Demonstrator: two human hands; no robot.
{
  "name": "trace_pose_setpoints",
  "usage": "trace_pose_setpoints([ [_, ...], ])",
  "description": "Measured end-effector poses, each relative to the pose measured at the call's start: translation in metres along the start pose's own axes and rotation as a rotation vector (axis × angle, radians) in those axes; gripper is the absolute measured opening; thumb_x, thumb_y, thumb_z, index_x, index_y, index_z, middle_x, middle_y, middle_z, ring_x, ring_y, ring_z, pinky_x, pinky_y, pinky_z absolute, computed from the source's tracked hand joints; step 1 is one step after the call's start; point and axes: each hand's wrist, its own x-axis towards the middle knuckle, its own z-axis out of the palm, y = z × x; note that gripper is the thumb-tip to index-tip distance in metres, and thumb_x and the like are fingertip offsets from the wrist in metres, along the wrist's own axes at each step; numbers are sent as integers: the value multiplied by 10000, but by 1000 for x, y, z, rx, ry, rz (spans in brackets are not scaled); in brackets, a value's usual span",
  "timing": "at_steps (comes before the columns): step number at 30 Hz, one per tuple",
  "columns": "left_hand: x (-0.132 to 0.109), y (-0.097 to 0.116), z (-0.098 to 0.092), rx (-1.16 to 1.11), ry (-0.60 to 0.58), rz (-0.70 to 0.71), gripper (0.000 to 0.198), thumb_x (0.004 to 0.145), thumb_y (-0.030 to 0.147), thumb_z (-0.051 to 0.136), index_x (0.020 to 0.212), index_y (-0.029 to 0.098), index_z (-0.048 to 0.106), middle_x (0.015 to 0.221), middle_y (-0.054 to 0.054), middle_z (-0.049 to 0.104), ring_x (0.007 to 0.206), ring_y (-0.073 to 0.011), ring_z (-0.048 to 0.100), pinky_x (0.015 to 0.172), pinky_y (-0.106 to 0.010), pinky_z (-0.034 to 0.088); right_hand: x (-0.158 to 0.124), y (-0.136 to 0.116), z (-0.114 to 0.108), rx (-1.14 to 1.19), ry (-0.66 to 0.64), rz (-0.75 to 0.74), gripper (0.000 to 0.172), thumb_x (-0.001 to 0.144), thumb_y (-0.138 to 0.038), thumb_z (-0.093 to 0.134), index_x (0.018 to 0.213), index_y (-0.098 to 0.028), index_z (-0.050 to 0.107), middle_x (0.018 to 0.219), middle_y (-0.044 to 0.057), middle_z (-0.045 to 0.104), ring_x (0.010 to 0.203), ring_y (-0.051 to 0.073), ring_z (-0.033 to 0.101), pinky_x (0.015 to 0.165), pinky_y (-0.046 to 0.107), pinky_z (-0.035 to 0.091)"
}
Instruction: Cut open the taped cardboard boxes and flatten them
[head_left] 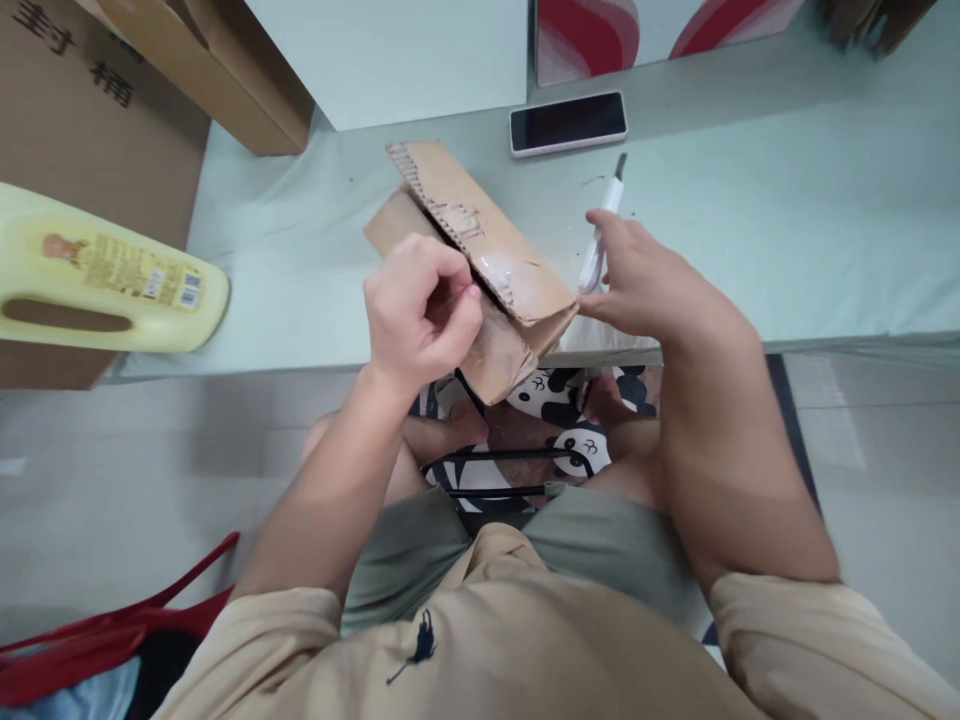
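My left hand (pixel 420 310) is closed in a pinch at the folded piece of brown cardboard (pixel 517 250); whatever its fingertips hold there is too small to make out. Torn, corrugated edges and shiny tape show on the cardboard, which sits tilted at the table's front edge. A white utility knife (pixel 611 198), dark blade tip pointing away from me, lies across the fingers of my right hand (pixel 645 275). The index finger and thumb overlap the knife's body, and the thumb tip reaches the cardboard's right corner. The other fingers of that hand are hidden.
Behind the cardboard, a phone (pixel 568 124) lies on the pale green tablecloth (pixel 787 200). At left are a yellow jug (pixel 112 270) and large cardboard boxes (pixel 142 180). A white panel (pixel 397 60) stands at the back. A red strap (pixel 172 590) shows at lower left.
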Motion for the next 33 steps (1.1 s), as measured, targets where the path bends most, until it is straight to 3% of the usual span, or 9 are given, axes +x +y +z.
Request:
trace_pose_setpoints([
  [2, -1, 5, -3, -53, -5, 57, 86, 970, 291, 518, 899, 264, 559, 763, -15, 615, 777, -211, 641, 754, -421, 546, 6, 4, 7, -22, -56, 86, 1033, 776, -446, 810, 1655, -247, 306, 1643, 201, 415, 1325, 441, 583, 1043, 612, 541],
  [6, -1, 15, -7, -79, -26, 113, 32, 889, 240, 591, 866, 263, 595, 871, -39, 735, 833, -242, 678, 792, -477, 542, 14, 7, 15, -68, -115, 201, 966, 845, -508, 734, 1658, -184, 324, 1635, 260, 394, 1347, 453, 578, 1047, 605, 544],
  [10, -8, 18, -8, -33, -99, 78, 113, 903, 213, 565, 859, 285, 641, 899, -38, 763, 910, -262, 685, 837, -509, 532, 16, 7, 17, -76, -111, 217, 872, 868, -520, 692, 1631, -218, 398, 1615, 249, 395, 1285, 430, 629, 1030, 591, 556],
  [14, -17, 18, -7, -23, -95, 81, 155, 889, 187, 571, 917, 301, 672, 919, -23, 773, 948, -258, 676, 858, -504, 498, 16, 8, 19, -48, -70, 200, 801, 875, -504, 680, 1592, -220, 464, 1614, 237, 385, 1271, 428, 638, 1033, 614, 556],
  [18, -20, 18, -5, -28, -100, 72, 182, 885, 191, 556, 920, 293, 702, 924, -19, 774, 954, -252, 663, 883, -486, 484, 16, 11, 20, 52, 80, 80, 705, 859, -468, 702, 1495, -193, 573, 1510, 232, 503, 1213, 412, 657, 1053, 649, 534],
  [24, -16, 20, -5, 7, -172, 6, 233, 903, 210, 525, 912, 282, 746, 957, -35, 783, 1007, -259, 647, 933, -480, 464, 4, 1, 5, 368, 155, -323, 434, 938, -428, 625, 1343, -276, 656, 1367, 100, 675, 1184, 301, 666, 977, 503, 599],
  [29, -14, 19, -6, 21, -202, -7, 263, 917, 227, 508, 1009, 278, 749, 1025, -52, 777, 1029, -277, 624, 956, -503, 436, -5, -9, -4, 427, 196, -374, 334, 949, -456, 645, 1252, -324, 687, 1313, 72, 713, 1158, 271, 683, 919, 430, 619],
  [33, -13, 20, -7, 37, -247, -6, 300, 934, 234, 480, 1024, 286, 762, 1065, -50, 775, 1048, -285, 600, 971, -513, 420, -4, -8, -3, 431, 197, -368, 326, 951, -427, 651, 1240, -283, 694, 1310, 89, 713, 1149, 277, 694, 915, 434, 616],
])
